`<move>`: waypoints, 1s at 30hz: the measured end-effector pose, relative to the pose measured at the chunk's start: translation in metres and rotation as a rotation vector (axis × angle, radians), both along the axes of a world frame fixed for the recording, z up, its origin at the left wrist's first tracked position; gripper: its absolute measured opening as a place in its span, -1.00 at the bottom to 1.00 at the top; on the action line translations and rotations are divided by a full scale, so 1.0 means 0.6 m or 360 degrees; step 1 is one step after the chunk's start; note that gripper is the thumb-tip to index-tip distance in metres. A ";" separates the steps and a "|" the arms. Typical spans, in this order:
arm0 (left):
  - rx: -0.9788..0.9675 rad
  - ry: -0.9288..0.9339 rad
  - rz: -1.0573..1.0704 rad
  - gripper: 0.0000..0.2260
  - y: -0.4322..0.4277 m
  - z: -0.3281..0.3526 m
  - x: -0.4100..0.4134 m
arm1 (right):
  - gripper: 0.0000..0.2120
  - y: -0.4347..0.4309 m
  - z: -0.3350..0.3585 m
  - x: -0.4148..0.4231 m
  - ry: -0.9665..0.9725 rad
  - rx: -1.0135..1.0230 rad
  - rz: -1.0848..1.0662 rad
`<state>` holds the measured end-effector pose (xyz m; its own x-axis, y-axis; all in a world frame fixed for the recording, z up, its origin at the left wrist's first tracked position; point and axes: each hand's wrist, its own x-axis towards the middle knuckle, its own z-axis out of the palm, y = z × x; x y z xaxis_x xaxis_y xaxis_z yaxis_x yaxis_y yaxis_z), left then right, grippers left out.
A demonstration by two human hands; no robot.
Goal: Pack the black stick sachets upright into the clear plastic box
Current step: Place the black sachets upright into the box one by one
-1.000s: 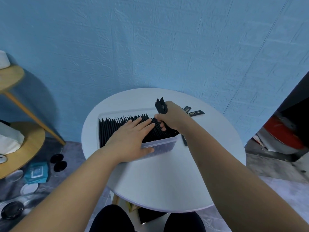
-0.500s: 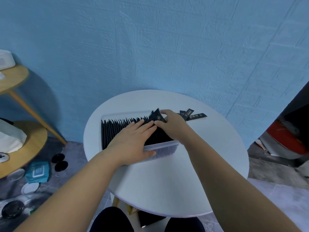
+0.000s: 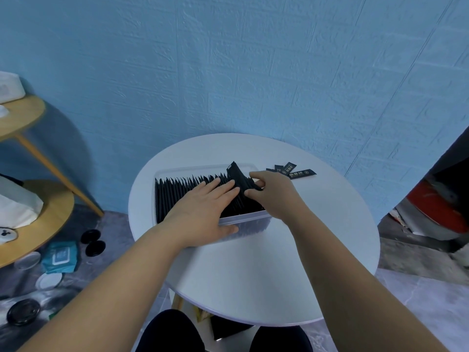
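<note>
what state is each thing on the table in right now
clear plastic box, lidless, mostly filled
packed sachets, upright in a row inside the box
tilted sachets, leaning at the row's right end, pinched by right hand
loose sachets, lying flat on the table
left hand, flat on the packed sachets

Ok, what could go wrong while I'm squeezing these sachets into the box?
The tilted sachets pinched by the right hand lean across the packed row; they could jam slanted instead of upright. The left hand just presses flat on the row, so packed ones might spring up if it lifts.
</note>
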<state>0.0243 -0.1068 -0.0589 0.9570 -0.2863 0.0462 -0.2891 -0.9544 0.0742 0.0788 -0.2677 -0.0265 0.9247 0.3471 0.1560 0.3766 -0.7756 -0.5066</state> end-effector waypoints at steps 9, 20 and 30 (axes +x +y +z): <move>-0.0010 -0.0011 -0.0006 -0.28 -0.002 0.003 -0.001 | -0.77 -0.016 0.017 -0.007 0.0387 0.0035 0.0152; 0.0082 0.0111 0.0003 0.07 -0.018 0.035 0.028 | -0.62 -0.025 0.025 -0.009 0.0539 0.0053 0.0201; 0.0097 0.0198 -0.0056 0.00 -0.019 0.028 0.033 | -0.77 -0.039 0.030 0.003 0.0623 0.0040 0.0369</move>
<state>0.0439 -0.1182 -0.0418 0.9436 -0.3183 -0.0909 -0.3145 -0.9477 0.0536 0.0809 -0.2908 -0.0083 0.8142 0.5524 -0.1786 0.3151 -0.6789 -0.6631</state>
